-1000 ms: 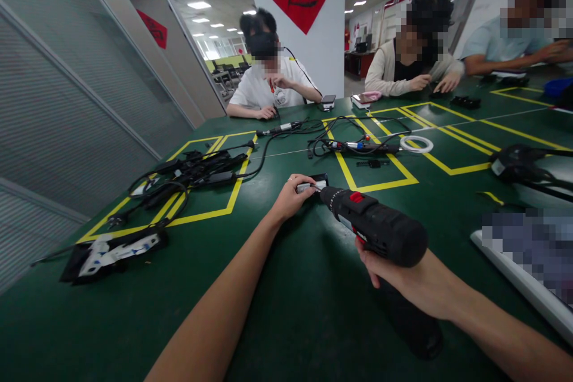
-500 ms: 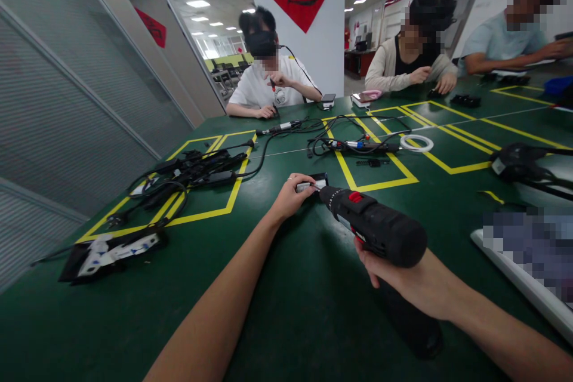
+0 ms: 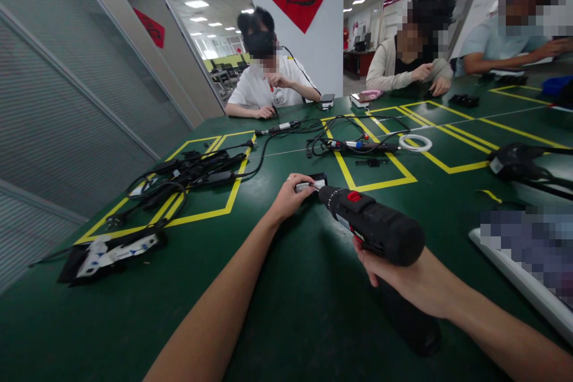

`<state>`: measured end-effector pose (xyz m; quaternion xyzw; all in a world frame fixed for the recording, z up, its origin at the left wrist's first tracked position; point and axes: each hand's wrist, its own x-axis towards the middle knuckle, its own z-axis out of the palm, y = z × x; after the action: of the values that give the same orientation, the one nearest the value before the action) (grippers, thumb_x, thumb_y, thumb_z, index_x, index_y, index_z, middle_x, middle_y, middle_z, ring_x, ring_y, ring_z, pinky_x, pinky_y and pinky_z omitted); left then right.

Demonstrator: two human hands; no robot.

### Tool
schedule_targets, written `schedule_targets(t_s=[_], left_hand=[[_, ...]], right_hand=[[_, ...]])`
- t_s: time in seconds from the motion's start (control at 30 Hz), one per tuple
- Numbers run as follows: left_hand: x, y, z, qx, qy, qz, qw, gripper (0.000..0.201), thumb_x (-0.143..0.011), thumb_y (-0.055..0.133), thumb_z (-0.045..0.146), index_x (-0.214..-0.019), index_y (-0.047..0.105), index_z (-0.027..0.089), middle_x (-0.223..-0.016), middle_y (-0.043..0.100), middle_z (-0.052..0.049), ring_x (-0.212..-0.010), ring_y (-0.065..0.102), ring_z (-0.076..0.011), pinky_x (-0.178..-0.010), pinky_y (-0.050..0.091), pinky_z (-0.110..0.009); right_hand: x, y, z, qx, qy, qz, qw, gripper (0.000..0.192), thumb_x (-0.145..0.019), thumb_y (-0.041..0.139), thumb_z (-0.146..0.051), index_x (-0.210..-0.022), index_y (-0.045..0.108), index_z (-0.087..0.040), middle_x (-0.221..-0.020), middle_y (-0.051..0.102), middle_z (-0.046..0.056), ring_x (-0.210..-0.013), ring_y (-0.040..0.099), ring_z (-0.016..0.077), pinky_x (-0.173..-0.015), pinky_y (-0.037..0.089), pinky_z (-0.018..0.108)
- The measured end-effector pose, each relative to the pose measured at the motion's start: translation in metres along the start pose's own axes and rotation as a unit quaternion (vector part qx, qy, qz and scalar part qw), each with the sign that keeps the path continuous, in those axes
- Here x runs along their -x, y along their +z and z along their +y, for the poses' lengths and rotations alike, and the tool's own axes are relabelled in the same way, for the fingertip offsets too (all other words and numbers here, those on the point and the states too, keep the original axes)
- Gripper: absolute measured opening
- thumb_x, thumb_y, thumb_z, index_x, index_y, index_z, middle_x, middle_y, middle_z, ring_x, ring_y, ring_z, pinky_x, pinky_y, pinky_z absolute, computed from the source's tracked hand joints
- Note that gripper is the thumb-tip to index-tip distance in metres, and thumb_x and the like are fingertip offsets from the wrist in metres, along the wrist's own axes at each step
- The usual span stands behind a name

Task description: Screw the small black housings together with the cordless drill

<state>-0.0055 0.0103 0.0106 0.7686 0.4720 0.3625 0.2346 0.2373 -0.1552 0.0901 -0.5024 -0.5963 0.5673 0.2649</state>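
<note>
**Drill on small part, both hands engaged**

My right hand (image 3: 403,277) is wrapped tight round the drill (image 3: 373,227) handle. My left hand (image 3: 289,196) pinches the small part (image 3: 312,184) at the drill's tip. Drill: heavy, rigid. Part: light, likely slippery; grip its edges.

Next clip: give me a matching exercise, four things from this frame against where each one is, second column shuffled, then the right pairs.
Things:
1. power drill
2. small black part
3. white ring
4. bundle of black cables

Places:
A. lying on yellow tape lines on the table, right of centre
B. gripped in the right hand
C. inside the yellow-taped box on the left
D. pinned under the left hand fingers, at the drill's tip

Pairs: 1-B, 2-D, 3-A, 4-C
</note>
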Motion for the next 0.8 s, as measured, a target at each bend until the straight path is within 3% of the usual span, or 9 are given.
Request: schedule_targets(t_s=[0.47, 0.8], left_hand=[[0.004, 0.009, 0.005, -0.011, -0.004, 0.018, 1.000, 0.019, -0.084, 0.052, 0.028, -0.099, 0.061, 0.020, -0.108, 0.049, -0.006, -0.107, 0.049, -0.0178, -0.099, 0.041, -0.033], [0.005, 0.010, 0.003, -0.008, 0.003, 0.018, 1.000, 0.018, -0.085, 0.051, 0.027, -0.100, 0.059, 0.021, -0.112, 0.044, -0.006, -0.111, 0.045, -0.0182, -0.101, 0.039, -0.034]], right_hand=[[0.001, 0.000, 0.000, -0.009, -0.009, 0.000, 1.000, 0.012, -0.083, 0.056, -0.024, -0.093, 0.055, -0.018, -0.079, 0.056, -0.001, -0.063, 0.055, 0.0127, -0.063, 0.048, 0.028], [0.000, 0.000, 0.003, 0.008, 0.001, 0.007, 1.000, 0.013, -0.083, 0.057, -0.026, -0.093, 0.055, -0.018, -0.072, 0.056, -0.002, -0.063, 0.056, 0.0142, -0.065, 0.047, 0.030]])
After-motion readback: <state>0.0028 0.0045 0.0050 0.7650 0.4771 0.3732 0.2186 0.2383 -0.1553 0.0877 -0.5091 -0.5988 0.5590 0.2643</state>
